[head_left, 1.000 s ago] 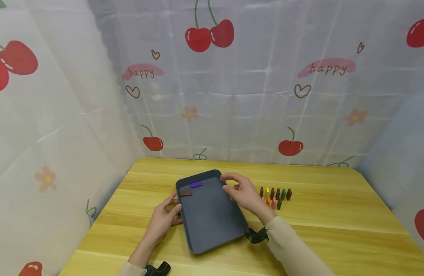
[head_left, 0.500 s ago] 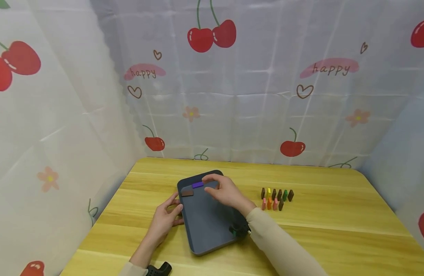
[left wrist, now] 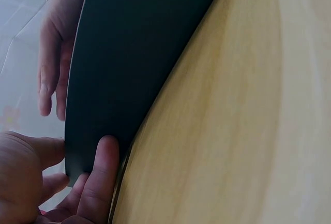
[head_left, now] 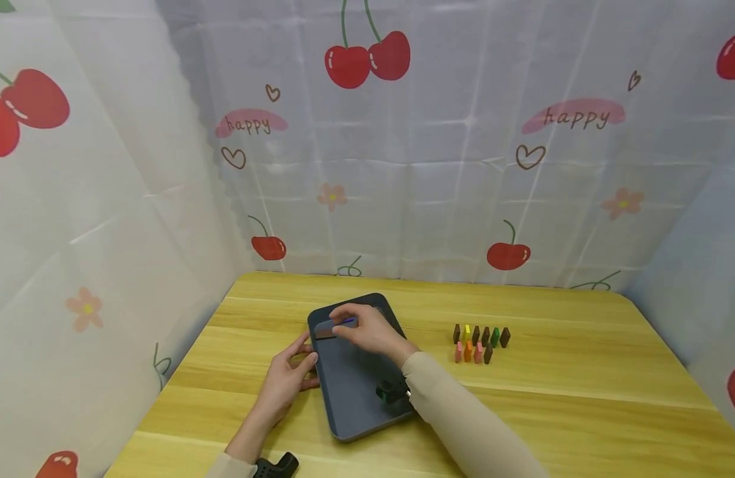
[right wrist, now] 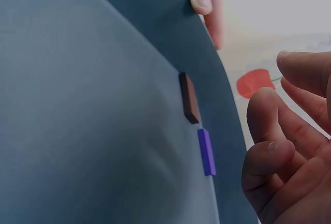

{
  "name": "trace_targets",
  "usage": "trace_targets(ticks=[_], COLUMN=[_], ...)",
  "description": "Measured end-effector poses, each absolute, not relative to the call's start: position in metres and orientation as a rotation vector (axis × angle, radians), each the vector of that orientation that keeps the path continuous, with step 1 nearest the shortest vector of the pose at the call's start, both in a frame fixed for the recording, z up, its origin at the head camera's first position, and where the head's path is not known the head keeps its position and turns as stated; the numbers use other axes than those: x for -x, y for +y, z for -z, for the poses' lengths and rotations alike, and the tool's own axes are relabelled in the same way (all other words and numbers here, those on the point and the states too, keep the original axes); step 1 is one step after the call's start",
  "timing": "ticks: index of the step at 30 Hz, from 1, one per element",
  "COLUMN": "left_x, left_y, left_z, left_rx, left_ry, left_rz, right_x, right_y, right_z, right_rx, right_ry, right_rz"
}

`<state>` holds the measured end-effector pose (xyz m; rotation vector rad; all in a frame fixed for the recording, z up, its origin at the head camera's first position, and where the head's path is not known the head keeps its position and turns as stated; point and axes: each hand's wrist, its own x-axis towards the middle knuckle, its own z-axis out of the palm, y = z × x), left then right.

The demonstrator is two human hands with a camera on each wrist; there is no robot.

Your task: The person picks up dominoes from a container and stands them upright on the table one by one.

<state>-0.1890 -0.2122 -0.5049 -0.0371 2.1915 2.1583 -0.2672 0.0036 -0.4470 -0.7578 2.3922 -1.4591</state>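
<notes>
A dark grey rectangular tray [head_left: 349,392] lies slightly turned on the wooden table. My left hand [head_left: 286,372] grips its left wall, thumb at the rim and fingers against the outside, as the left wrist view also shows. Inside the tray, by the far-left end, are a small brown block [right wrist: 189,99] and a purple block [right wrist: 207,152], end to end along the wall. Over that corner hovers my right hand [head_left: 370,330], thumb and index finger apart with nothing between them. In the head view it partly covers both blocks.
To the right of the tray, two rows of small upright blocks [head_left: 478,342] stand on the table [head_left: 558,378], in brown, yellow, green, pink and orange. A cherry-patterned curtain [head_left: 403,199] borders the table behind and at the sides.
My right hand has moved left from the tray's right rim to above the two blocks at the far-left corner. The left hand has stayed at the tray's left wall.
</notes>
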Motion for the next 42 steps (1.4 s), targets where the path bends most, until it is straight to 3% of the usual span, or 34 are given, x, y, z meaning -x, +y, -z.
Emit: trace_targets(ticks=[23,42], left_x=[0.192,0.192], left_y=[-0.213,-0.213], left_z=[0.502,0.504], left_rx=[0.048,0.078], left_ry=[2.187,2.169], left_rz=[-2.139,-2.138], right_x=[0.284,0.287], right_y=[-0.032,-0.041], right_z=[0.480,0.484], right_rx=[0.696,0.648], right_ry=[2.606,2.706], right_rz=[1.300,1.111])
